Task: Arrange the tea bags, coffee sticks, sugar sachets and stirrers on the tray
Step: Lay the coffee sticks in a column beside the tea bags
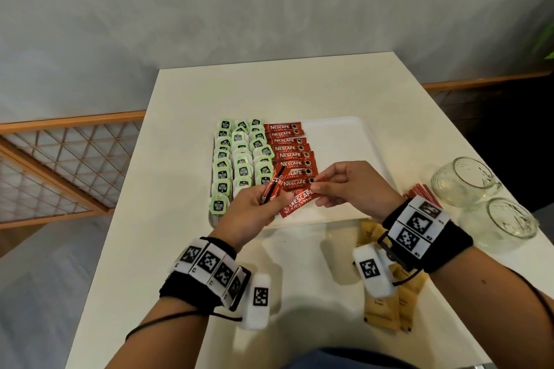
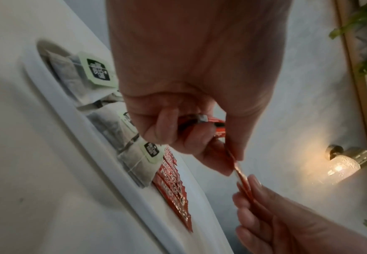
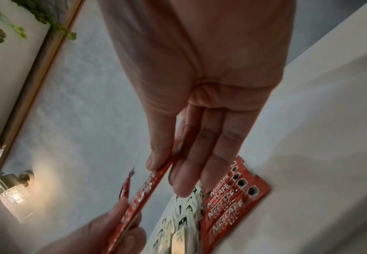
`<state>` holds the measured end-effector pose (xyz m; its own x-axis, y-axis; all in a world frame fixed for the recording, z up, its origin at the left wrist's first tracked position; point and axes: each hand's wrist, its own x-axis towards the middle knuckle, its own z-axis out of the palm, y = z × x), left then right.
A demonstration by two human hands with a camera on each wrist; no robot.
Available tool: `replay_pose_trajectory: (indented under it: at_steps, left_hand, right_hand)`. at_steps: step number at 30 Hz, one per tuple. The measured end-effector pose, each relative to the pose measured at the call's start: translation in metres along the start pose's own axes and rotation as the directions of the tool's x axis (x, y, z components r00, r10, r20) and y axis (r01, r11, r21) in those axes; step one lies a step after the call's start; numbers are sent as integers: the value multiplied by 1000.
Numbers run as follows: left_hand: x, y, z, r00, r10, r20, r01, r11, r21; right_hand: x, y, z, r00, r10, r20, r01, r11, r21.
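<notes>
Coffee stick (image 1: 299,199) pinched by right hand (image 1: 349,186), above tray (image 1: 338,135)

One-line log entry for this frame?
stage: coffee sticks | left hand: holds spare sticks | right hand: pinches coffee stick over tray | tea bags: placed

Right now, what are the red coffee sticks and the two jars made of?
Coffee sticks: probably thin plastic or foil, since they are glossy, printed, and have crimped ends. Jars: clear glass by the look, because you can see through them and the rims shine.
</notes>
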<state>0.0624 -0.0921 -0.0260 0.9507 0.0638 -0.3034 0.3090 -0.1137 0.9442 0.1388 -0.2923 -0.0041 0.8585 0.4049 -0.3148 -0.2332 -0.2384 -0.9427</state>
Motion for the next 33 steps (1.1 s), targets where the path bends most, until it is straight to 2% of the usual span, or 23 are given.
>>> replay_pose_trajectory:
  at_steps: [4, 6, 10, 12, 16, 22, 30, 33]
  left_hand:
    - [2, 2, -2, 998, 56, -10, -54, 990, 130]
    - [4, 6, -5, 995, 63, -76, -53, 989, 137]
    - [9, 13, -17, 980, 0, -198, 10, 999, 48]
    - [8, 15, -20, 976, 26, -216, -7, 996, 87]
    - [10, 13, -18, 975, 55, -217, -21, 988, 155]
    - [12, 7, -18, 975, 39, -219, -1, 985, 171]
    - [12, 4, -21, 979, 14, -202, 13, 991, 131]
    - [10, 0, -22, 988, 62, -141, -41, 988, 152]
  right_hand:
    - [-2, 0, -8, 996, 80, 45, -78, 996, -39]
    - [-2, 3, -14, 991, 119, 58, -114, 991, -74]
    - [2, 19, -25, 975, 208, -75, -221, 940, -260]
    - [4, 29, -26, 961, 241, -137, -273, 909, -314]
    - [12, 41, -21, 945, 242, -221, -310, 880, -360]
    - [21, 41, -8, 936, 208, -285, -294, 906, -304]
    - [26, 38, -1, 937, 200, -285, -292, 898, -328]
    - [24, 34, -1, 931, 205, -303, -309, 883, -353]
